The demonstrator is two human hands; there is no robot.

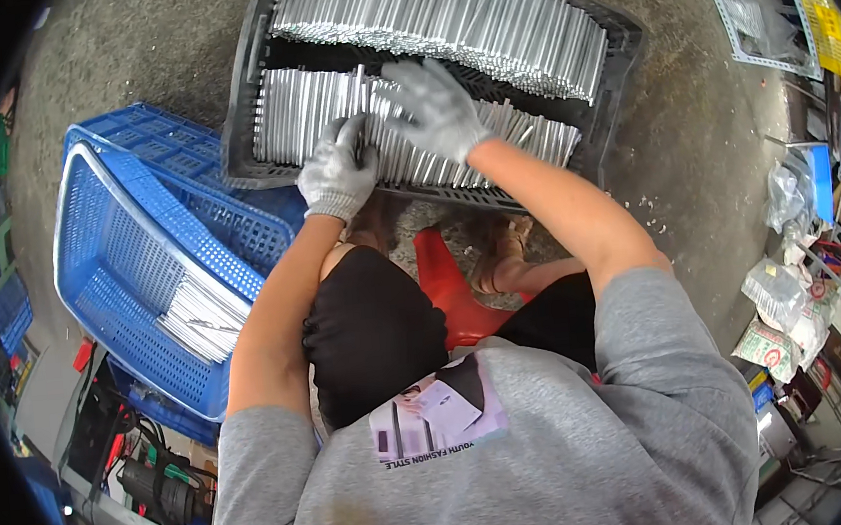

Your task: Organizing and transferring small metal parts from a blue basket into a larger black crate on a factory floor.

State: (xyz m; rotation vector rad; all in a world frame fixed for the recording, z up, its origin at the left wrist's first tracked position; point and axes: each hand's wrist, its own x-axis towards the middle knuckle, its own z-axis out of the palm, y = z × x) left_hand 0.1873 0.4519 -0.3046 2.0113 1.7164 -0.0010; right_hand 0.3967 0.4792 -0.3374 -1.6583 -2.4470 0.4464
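Observation:
Both my hands wear whitish gloves and are over a black plastic crate holding two rows of thin silvery metal rods. My left hand is at the crate's near edge, fingers curled together, with dark grey at the fingertips. What it grips, if anything, is hidden. It is against the near row of rods, where one rod end stands up past the others. My right hand hovers over the middle of that row, fingers spread and slightly blurred, holding nothing visible. The far row of rods lies beyond both hands.
On the left, a blue perforated basket holds a small pile of rods; another blue basket is against it. A red stool shows between my legs. Bags lie at right, and a dark motor-like machine stands lower left.

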